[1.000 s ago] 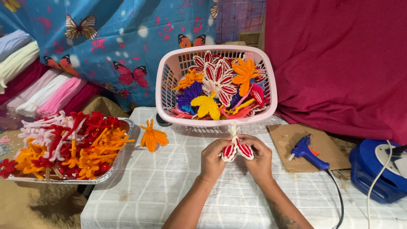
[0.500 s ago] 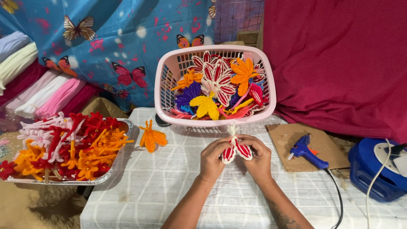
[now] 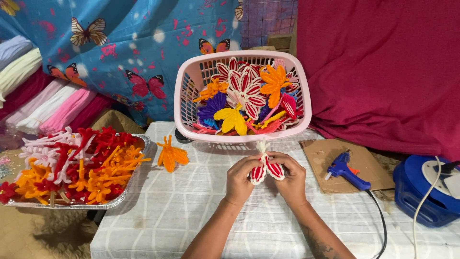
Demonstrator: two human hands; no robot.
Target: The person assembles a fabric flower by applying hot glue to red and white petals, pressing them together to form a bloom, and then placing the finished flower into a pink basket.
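We clamp the left hand (image 3: pixel 242 178) and right hand (image 3: pixel 290 178) on a red-and-white flower (image 3: pixel 266 169), steadying its petals near the basket (image 3: pixel 188 86).

The flower piece (image 3: pixel 266 168) is made of fuzzy wire: 2 red petals edged in white, spread side by side like small wings, with a pale, frayed stem tip standing up from where they meet. It is held upright above the checked cloth, just before the pink basket.
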